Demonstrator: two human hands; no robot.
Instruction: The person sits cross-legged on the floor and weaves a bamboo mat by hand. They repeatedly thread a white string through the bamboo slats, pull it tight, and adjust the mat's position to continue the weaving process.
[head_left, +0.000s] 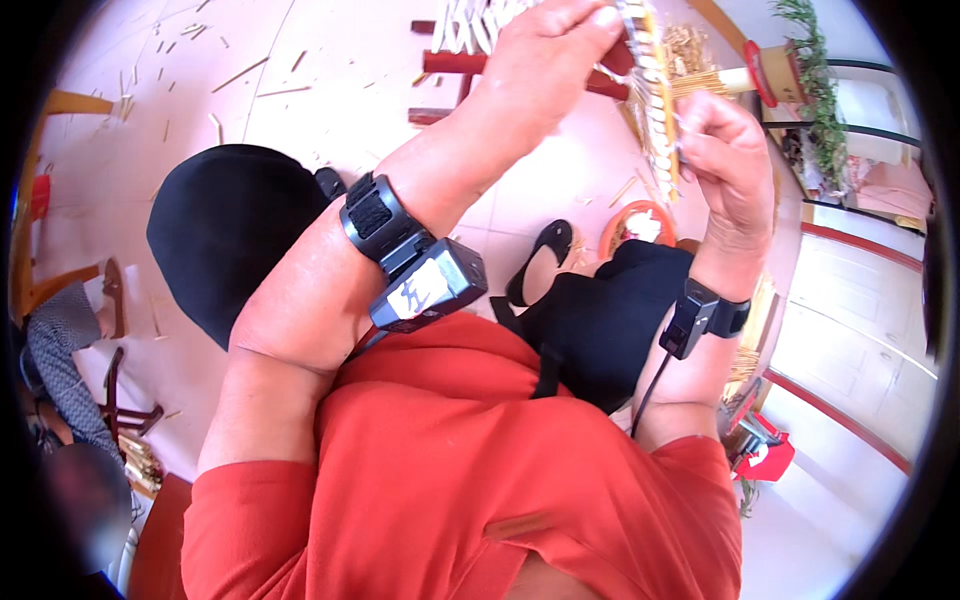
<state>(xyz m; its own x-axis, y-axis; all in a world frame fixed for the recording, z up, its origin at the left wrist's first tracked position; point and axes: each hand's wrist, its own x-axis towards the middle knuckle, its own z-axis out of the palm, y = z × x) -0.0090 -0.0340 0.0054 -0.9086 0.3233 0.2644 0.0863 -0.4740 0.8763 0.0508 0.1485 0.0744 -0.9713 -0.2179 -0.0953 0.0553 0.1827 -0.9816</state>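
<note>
A long, narrow yellow-brown strip (660,115), edged with a row of small white rounded pieces, hangs near the top of the head view. My left hand (550,50) is closed by its upper part, thumb and fingers pinched on the strip. Just right of the strip is my right hand (728,155), its fingers curled into a pinch. Whatever lies between those fingertips is too small and blurred to name. Both wrists wear black straps with small devices.
A dark red wooden rack (455,62) bears white pieces. Beyond the strip lie straw-coloured sticks (705,85). An orange bowl (607,235) holds white bits near my shoe. Sticks litter the tiled floor (330,60). Another person's patterned trouser leg (70,345) shows at left.
</note>
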